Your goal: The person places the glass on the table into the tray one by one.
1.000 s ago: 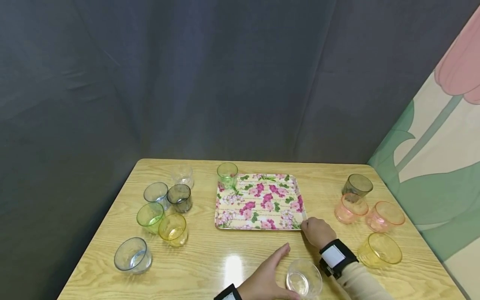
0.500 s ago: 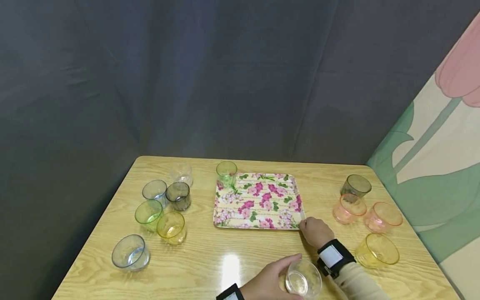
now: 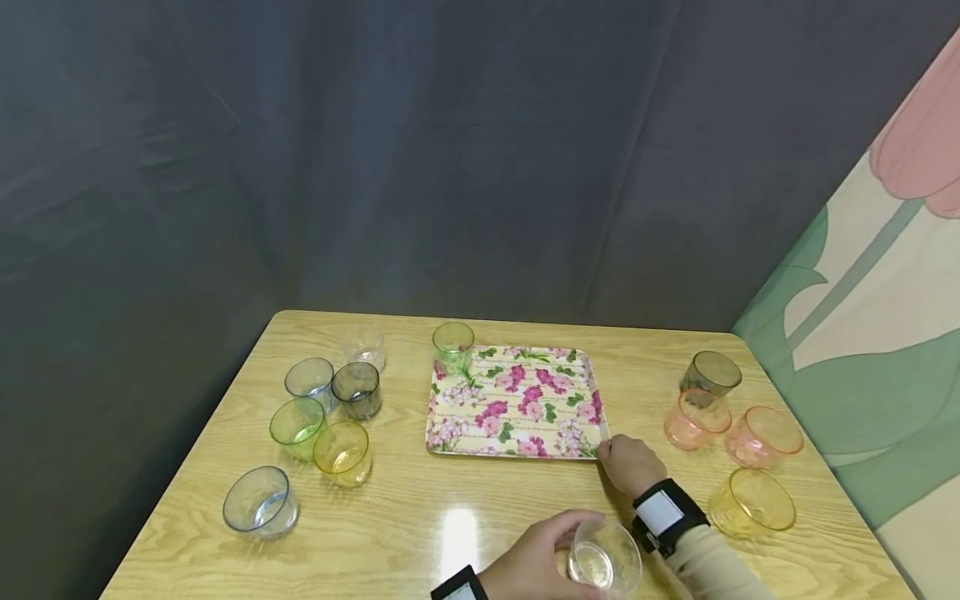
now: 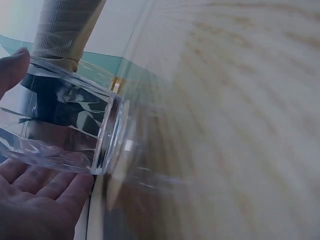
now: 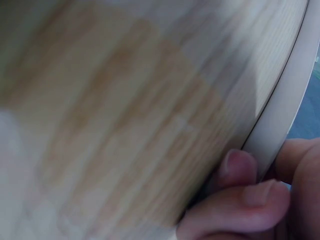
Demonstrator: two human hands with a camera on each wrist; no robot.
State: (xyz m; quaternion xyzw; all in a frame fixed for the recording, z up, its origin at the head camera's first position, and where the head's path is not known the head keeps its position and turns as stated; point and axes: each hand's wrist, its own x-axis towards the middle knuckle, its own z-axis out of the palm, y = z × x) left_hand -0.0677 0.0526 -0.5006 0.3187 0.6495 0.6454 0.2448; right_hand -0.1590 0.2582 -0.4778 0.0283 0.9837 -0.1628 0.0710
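A clear glass (image 3: 604,560) stands upright on the wooden table near its front edge. My left hand (image 3: 534,560) curves around that glass, fingers on one side and thumb on the other; the left wrist view shows the glass (image 4: 60,120) between them. At its near right corner, my right hand (image 3: 632,465) grips the flower-patterned tray (image 3: 517,408). Thumb and curled fingers (image 5: 235,200) pinch the tray's edge in the right wrist view. On the tray's far left corner is a green glass (image 3: 453,348).
To the left stand several glasses: clear, grey (image 3: 357,392), green (image 3: 297,429), yellow (image 3: 342,455) and bluish (image 3: 261,502). On the right are a dark glass (image 3: 710,374), two pink ones (image 3: 697,421) and a yellow one (image 3: 752,504). A dark curtain (image 3: 480,167) hangs behind the table.
My left hand has moved right and closed around the clear glass, its fingers reaching the rim. My right hand keeps its grip on the tray's corner.
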